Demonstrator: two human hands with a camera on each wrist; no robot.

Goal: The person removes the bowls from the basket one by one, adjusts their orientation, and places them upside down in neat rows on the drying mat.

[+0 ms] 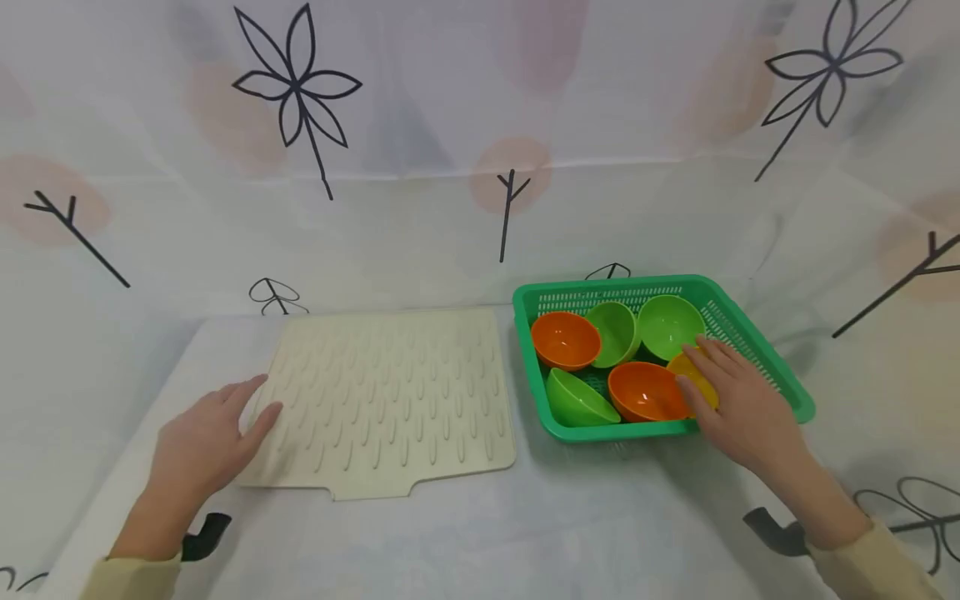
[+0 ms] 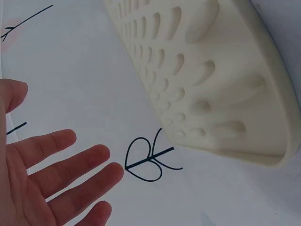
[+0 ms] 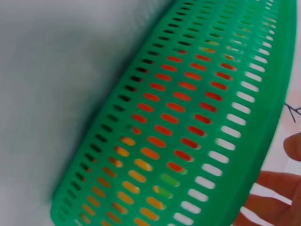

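Observation:
My right hand (image 1: 750, 417) is over the right side of a green plastic basket (image 1: 761, 358), fingers extended and thumb apart, at a yellow bowl (image 1: 703, 382) that it partly hides. In the right wrist view the fingers (image 3: 277, 188) show past the basket's rim. The basket also holds two orange bowls (image 1: 566, 340) and several green bowls (image 1: 670, 327), one green bowl (image 1: 579, 400) tilted on its side. My left hand (image 1: 202, 442), fingers spread and holding nothing, hovers by the left edge of a cream ridged draining board (image 1: 390, 392).
A white cloth with plant drawings covers the table (image 1: 480, 542) and the wall behind (image 1: 420, 108). The board lies left of the basket, with a narrow strip of cloth between them. A dark strap piece (image 1: 206, 536) shows at the left wrist, another (image 1: 776, 533) at the right.

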